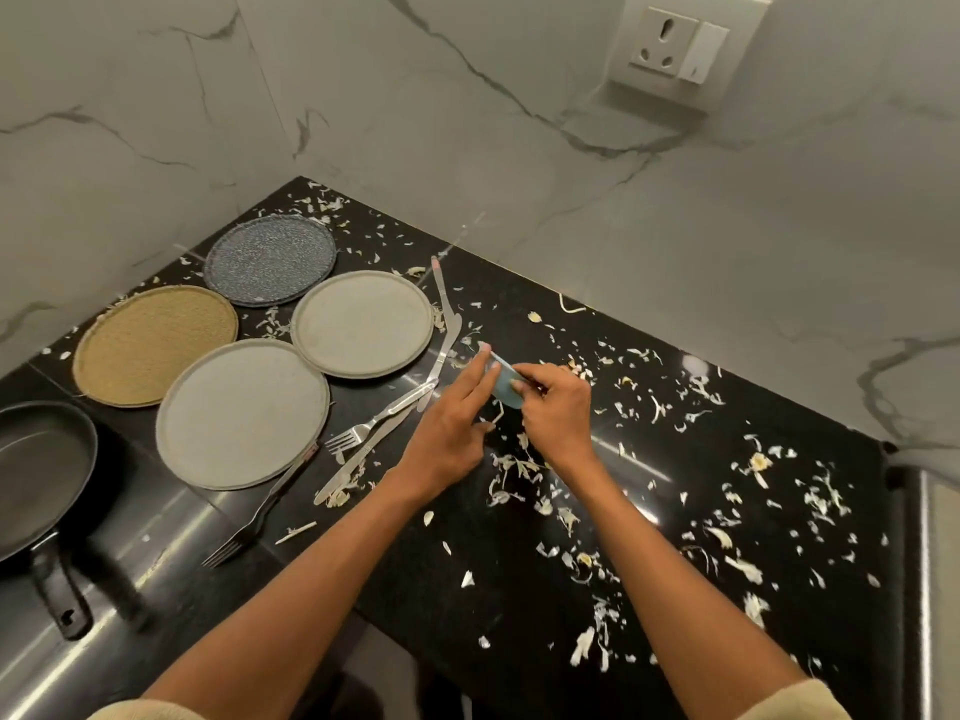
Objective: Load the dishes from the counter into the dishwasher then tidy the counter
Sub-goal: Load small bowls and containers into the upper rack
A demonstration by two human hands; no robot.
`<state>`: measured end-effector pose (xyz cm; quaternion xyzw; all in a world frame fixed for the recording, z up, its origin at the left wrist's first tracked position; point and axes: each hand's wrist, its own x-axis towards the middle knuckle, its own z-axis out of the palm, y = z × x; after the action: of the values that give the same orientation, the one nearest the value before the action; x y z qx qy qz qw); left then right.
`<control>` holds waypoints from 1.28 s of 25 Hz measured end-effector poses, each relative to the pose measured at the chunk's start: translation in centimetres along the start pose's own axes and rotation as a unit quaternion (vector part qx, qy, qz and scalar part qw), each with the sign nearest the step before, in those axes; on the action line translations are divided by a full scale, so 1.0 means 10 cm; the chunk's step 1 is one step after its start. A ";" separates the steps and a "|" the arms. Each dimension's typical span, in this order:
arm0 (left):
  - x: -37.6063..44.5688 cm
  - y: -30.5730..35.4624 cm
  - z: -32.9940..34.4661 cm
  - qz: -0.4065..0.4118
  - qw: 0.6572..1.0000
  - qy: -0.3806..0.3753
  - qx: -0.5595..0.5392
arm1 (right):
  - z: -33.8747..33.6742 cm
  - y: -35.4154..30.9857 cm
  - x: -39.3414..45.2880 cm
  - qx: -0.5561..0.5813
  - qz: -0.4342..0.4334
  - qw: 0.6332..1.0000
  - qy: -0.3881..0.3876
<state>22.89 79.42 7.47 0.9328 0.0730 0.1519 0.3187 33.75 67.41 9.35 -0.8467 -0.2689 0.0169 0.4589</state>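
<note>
Four plates lie on the black counter [597,491]: a speckled blue plate [270,259], a tan plate [156,345], a grey plate [362,322] and a second, larger grey plate [243,413]. Beside them lie two knives [448,324] [363,454] and two forks [382,415] [260,511]. My right hand [558,407] pinches a small pale blue scraper [505,388] on edge against the counter. My left hand [452,423] has its fingers stretched out, touching the scraper's left side. Pale food scraps [519,467] lie below the hands.
A black frying pan [44,462] sits at the left edge, handle toward me. Food scraps are scattered over most of the counter, thickest at the right. Marble walls close the corner, with a wall socket [675,49] above. A metal edge [922,563] borders the counter at the right.
</note>
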 end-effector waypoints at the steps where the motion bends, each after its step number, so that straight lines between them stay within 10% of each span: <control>1: -0.07 0.06 0.00 0.011 1.000 0.001 -0.011 | -0.08 -0.05 -0.11 0.052 0.047 0.998 -0.006; 13: -0.85 0.69 0.35 0.144 0.979 -0.133 -0.055 | -0.81 0.09 -1.55 0.331 0.422 0.838 0.099; 21: -1.15 1.52 0.94 0.204 0.941 -0.270 -0.032 | -1.46 0.28 -2.85 -0.048 0.223 0.968 0.107; 25: -1.28 2.08 1.20 0.261 0.927 -0.267 -0.030 | -1.76 0.37 -3.38 -0.103 0.199 0.974 0.026; 32: -1.99 3.15 2.03 0.341 0.873 -0.347 -0.021 | -2.56 0.82 -4.66 -0.106 0.287 0.946 0.105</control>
<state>12.11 38.44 6.92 0.8855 -0.3685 -0.0805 0.2713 4.61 22.22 7.52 -0.9287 0.0352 0.0301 0.3679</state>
